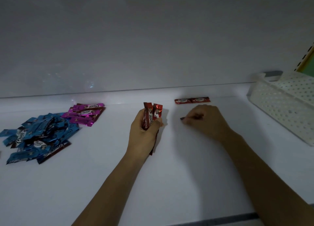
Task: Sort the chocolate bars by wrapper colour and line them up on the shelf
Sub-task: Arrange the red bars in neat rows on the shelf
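My left hand (144, 132) grips a bunch of red-wrapped chocolate bars (152, 114) upright at the middle of the white shelf (169, 183). To its right, my right hand (202, 120) pinches one dark red bar (182, 118) low over the shelf; most of that bar is hidden under the fingers. Two red bars (192, 100) lie end to end at the back edge, just beyond my right hand. A small pile of pink bars (85, 114) lies at the back left. In front of it sits a loose heap of blue bars (35, 137).
A white perforated plastic basket (285, 110) stands at the right end of the shelf. The shelf's white back wall (153, 47) rises right behind the row of red bars. The shelf's front edge (220, 219) runs along the bottom of the view.
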